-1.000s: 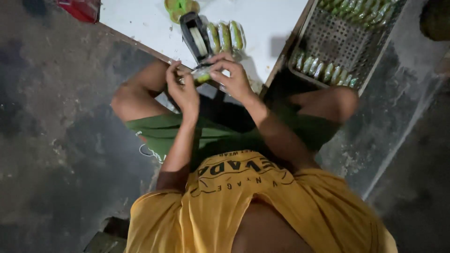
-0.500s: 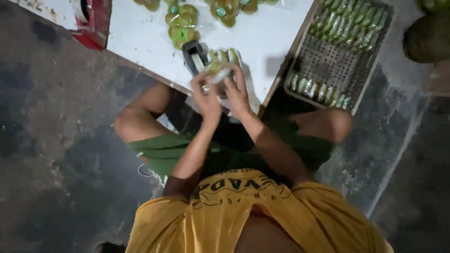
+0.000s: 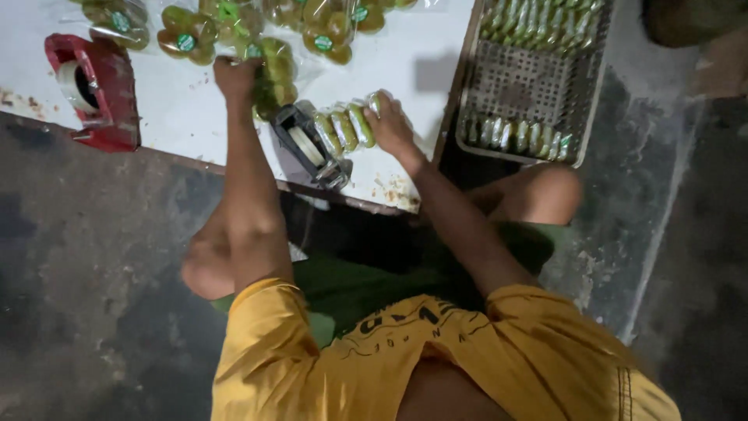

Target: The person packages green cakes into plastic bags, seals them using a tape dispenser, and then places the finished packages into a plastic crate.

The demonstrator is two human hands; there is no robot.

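2 hands (image 3: 234, 78) (image 3: 388, 125), fingers closed on green packets (image 3: 343, 129)

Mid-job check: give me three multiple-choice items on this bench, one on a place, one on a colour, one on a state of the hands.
1. Where does the grey wire-mesh tray sit?
A. at the right end of the white tabletop
B. on the floor
C. under the red tape dispenser

2. What colour is the tape dispenser nearest the row of clear-wrapped green pieces?
A. red
B. black
C. yellow

3. What is the right hand doing?
A. resting on a knee
B. touching the row of wrapped green pieces
C. lifting the mesh tray

Answers: 1 A, the tray lies at the tabletop's right end. 2 B, the black tape dispenser stands against that row. 3 B, its fingers lie on the row's right end; the left hand reaches the bagged green packs farther back.
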